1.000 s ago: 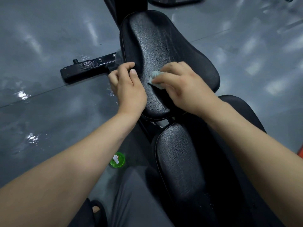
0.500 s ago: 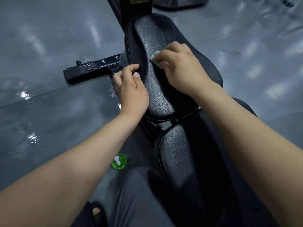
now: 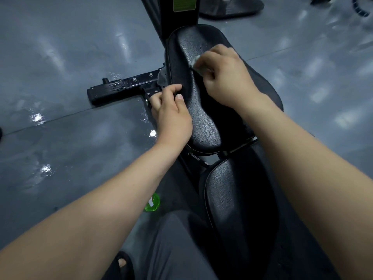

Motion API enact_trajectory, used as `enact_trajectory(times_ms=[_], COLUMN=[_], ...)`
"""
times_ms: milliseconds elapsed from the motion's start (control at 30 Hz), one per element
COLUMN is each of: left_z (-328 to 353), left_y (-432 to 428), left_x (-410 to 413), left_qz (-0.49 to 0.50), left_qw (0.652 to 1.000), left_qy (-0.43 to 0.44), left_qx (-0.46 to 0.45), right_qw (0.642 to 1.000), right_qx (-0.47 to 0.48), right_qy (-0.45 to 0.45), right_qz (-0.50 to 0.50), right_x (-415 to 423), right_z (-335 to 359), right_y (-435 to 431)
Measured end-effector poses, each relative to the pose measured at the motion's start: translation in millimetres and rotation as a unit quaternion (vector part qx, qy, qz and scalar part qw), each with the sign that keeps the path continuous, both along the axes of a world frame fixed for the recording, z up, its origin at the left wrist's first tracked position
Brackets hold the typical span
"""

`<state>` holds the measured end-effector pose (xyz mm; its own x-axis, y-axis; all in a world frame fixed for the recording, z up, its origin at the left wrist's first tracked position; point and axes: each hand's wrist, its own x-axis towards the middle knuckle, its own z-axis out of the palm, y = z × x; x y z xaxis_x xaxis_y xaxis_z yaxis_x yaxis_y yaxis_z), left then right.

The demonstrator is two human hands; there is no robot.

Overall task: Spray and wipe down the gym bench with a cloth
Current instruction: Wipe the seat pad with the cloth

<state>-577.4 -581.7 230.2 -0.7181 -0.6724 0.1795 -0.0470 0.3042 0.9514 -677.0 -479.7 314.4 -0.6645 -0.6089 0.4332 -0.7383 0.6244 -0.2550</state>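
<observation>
A black textured gym bench pad (image 3: 203,120) runs up the middle of the head view, with a second pad (image 3: 228,199) nearer me. My right hand (image 3: 224,77) presses a small pale cloth (image 3: 195,62) against the upper part of the far pad; most of the cloth is hidden under the fingers. My left hand (image 3: 171,116) grips the left edge of the same pad, fingers curled over the rim. A green spray bottle (image 3: 151,202) stands on the floor to the left of the bench, partly hidden by my left forearm.
A black metal foot bar (image 3: 121,87) of the bench frame sticks out left on the wet, glossy grey floor (image 3: 60,138). The frame's upright with a green label (image 3: 184,4) rises at the top. My grey trouser leg (image 3: 173,245) and sandalled foot (image 3: 123,261) are at the bottom.
My right hand has slid the cloth away from me, up the far pad. My left hand stays gripping the pad's left edge.
</observation>
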Motion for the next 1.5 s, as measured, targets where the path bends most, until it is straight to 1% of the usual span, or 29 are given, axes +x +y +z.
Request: enact_trajectory(times_ms=[133, 300, 367, 433, 500, 567, 600, 667, 767, 833, 900, 967, 1033, 1067, 1100, 1167, 1233, 1300, 1367, 1433, 1500], left_z=[-0.4, 0.7, 2.1, 3.2, 5.3, 7.9, 8.0, 9.4, 12.5, 13.1, 14.1, 15.9, 20.1, 22.9, 25.8, 31.5, 36.6, 41.3, 42.2, 37.9, 33.3], left_y=[-2.2, -0.5, 0.1, 0.1, -0.4, -1.9, -2.7, -1.7, 1.3, 2.6, 1.9, 0.5, -0.9, 0.3, 2.3, 8.1, 17.0, 27.5, 36.8, 42.3, 43.8], left_x=[0.4, 0.9, 0.8, 0.1, 0.7, -0.2, -1.3, -1.8, 2.5, 5.7, 8.1, 8.1, 6.4, 5.4, 4.8, 3.9, 0.2, -5.0, -9.8, -11.3, -12.2], left_qz=[-0.014, -0.012, -0.004, -0.002, -0.003, 0.0, 0.004, 0.012, 0.017, 0.021, 0.022, 0.012, -0.002, -0.009, -0.018, -0.037, -0.034, -0.011, 0.016, 0.043, 0.064], left_qw=[1.0, 1.0, 1.0, 1.0, 1.0, 1.0, 1.0, 0.999, 0.997, 0.993, 0.988, 0.983, 0.98, 0.978, 0.975, 0.967, 0.959, 0.956, 0.955, 0.946, 0.937], left_qy=[0.0, -0.006, -0.007, -0.011, -0.012, -0.017, -0.026, -0.043, -0.039, -0.045, -0.059, -0.071, -0.068, -0.063, -0.06, -0.065, -0.099, -0.132, -0.146, -0.144, -0.139], left_qx=[0.0, -0.002, -0.001, 0.001, -0.004, -0.009, -0.01, -0.015, -0.057, -0.106, -0.142, -0.166, -0.185, -0.199, -0.215, -0.245, -0.262, -0.26, -0.258, -0.288, -0.313], right_qw=[0.999, 1.0, 1.0, 1.0, 0.998, 0.996, 0.996, 0.999, 0.999, 0.996, 0.997, 0.998, 0.996, 0.996, 0.997, 0.998, 0.995, 0.995, 0.996, 0.994, 0.993], right_qx=[0.016, -0.003, 0.0, 0.01, 0.013, 0.025, 0.029, 0.019, -0.001, -0.003, 0.015, 0.041, 0.066, 0.07, 0.066, 0.047, 0.041, 0.05, 0.072, 0.082, 0.068], right_qy=[-0.002, -0.008, -0.015, -0.013, -0.008, 0.004, 0.01, 0.014, -0.018, -0.042, -0.05, -0.048, -0.031, -0.024, -0.025, -0.047, -0.06, -0.056, -0.051, -0.071, -0.095], right_qz=[0.034, 0.001, 0.001, 0.016, 0.055, 0.084, 0.08, 0.039, -0.047, -0.072, -0.054, -0.004, 0.042, 0.047, 0.034, -0.024, -0.072, -0.067, -0.025, 0.002, -0.031], right_x=[22.4, -4.7, -0.2, 14.5, 29.8, 28.7, 21.0, 0.0, -25.3, -23.3, -7.2, 11.1, 17.5, 13.4, 7.0, -5.8, -12.0, -8.3, -1.1, -1.3, -9.4], right_z=[-4.9, 2.4, 1.4, -2.2, -6.1, -7.0, -6.1, -4.7, -5.5, -6.3, -6.0, -6.0, -8.2, -9.0, -9.7, -9.0, -8.7, -8.9, -8.3, -6.8, -6.2], right_y=[10.9, -5.2, -4.3, 6.8, 21.4, 28.8, 28.0, 26.5, 34.8, 42.6, 49.1, 58.9, 73.4, 81.7, 88.8, 97.3, 99.0, 96.8, 97.9, 104.7, 114.6])
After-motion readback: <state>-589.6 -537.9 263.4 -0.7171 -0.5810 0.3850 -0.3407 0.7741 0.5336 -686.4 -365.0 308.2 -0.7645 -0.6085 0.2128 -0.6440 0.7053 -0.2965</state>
